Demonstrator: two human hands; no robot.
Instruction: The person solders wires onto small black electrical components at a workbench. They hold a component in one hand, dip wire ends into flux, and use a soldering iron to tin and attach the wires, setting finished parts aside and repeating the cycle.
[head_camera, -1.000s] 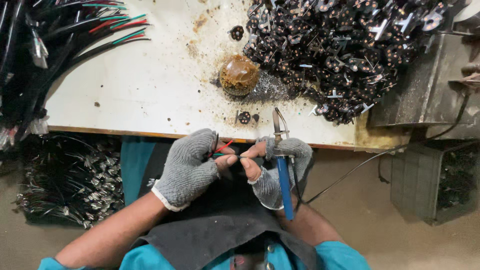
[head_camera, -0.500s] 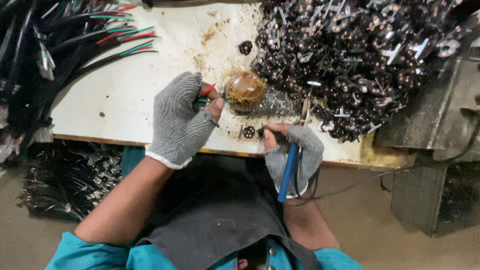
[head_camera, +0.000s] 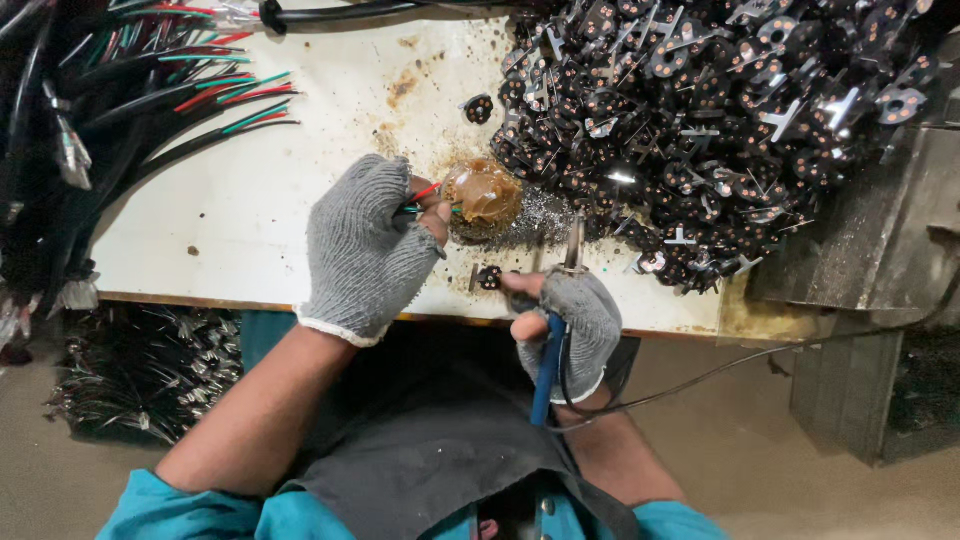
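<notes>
Grey-gloved left hand (head_camera: 365, 245) has moved up to mid-frame, its grip pinching red and green wire ends (head_camera: 420, 200) against the brown flux lump (head_camera: 483, 195); right hand (head_camera: 570, 320) grasps the blue-handled soldering iron (head_camera: 552, 350) beside it on the white surface (head_camera: 220, 230).

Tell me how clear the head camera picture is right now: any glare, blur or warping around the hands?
Head view: the left hand, right hand and brown lump are sharp and evenly lit. Small glints show on the pile of black parts. The white table's front edge bows, a wide-angle effect. The floor underneath is dim.
</notes>
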